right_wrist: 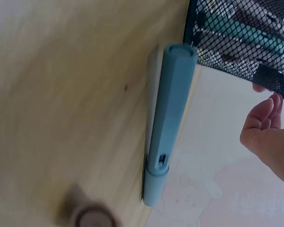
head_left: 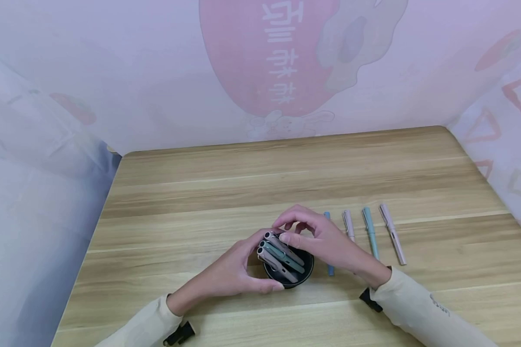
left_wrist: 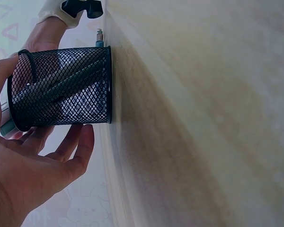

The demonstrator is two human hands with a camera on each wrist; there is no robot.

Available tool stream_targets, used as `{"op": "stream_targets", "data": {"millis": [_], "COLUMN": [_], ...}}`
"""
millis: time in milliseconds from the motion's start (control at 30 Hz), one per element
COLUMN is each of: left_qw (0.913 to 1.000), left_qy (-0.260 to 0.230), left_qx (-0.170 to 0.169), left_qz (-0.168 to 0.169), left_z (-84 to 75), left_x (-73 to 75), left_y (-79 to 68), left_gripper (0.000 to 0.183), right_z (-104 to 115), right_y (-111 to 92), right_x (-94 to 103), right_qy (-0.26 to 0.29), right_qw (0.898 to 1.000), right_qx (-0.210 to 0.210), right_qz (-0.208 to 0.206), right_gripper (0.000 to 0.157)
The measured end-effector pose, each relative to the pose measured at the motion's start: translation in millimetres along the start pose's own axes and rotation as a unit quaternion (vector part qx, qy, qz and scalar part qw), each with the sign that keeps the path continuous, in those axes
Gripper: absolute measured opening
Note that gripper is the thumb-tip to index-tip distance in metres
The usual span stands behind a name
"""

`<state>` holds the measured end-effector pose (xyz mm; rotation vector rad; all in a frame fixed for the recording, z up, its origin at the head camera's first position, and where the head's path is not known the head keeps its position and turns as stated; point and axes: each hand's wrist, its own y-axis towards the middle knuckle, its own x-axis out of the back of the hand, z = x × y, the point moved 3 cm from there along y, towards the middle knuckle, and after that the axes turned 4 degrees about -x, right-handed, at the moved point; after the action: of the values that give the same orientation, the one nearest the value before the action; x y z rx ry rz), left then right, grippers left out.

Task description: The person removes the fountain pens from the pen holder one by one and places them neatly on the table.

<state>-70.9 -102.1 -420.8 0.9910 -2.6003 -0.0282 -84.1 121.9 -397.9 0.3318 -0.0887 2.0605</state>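
A black mesh pen cup stands upright on the table, its base against the wood. My left hand grips it from the left, thumb along the near rim and fingers round the far side. Two grey-pink pens and a teal pen lean in the cup with their ends over the left rim. Above the cup, my right hand pinches the farther grey-pink pen near its upper end between thumb and index finger. Mesh and fingers partly hide the pens' lower parts.
Right of the cup, several pens lie roughly parallel on the wooden table: a blue pen partly under my right hand, a lilac pen, a teal pen and another lilac pen. A patterned curtain hangs behind.
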Motion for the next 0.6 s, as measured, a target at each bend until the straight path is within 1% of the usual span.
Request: {"op": "stream_targets", "data": {"millis": [167,267,367,500,600], "left_qw": [1.0,1.0,1.0,0.9999,1.0], "left_qy": [0.002,0.002,0.003,0.006,0.004], "left_qx": [-0.001,0.003,-0.002,-0.01,-0.009], "left_qz": [-0.002,-0.003,-0.003,-0.003,-0.002], "left_z": [-0.3,0.3,0.2,-0.4,-0.2], "left_x": [0.5,0.5,0.5,0.4,0.0], "left_y": [-0.3,-0.6,-0.7,-0.8,-1.2], "left_gripper": [0.079,0.082,0.083,0.082,0.082], "right_z": [-1.5,-1.7,-2.5,-3.6,-4.4], "right_y": [0.8,1.7,2.9,4.1,4.1], "right_x": [-2.7,-4.1,-5.6,-7.7,-9.4], "right_qy": [0.013,0.02,0.028,0.029,0.02], "right_qw": [1.0,1.0,1.0,1.0,1.0], "right_qx": [-0.007,-0.007,-0.003,0.005,0.007], "right_qz": [0.009,0.011,0.013,0.011,0.005], "right_gripper": [0.021,0.019,0.017,0.015,0.016]}}
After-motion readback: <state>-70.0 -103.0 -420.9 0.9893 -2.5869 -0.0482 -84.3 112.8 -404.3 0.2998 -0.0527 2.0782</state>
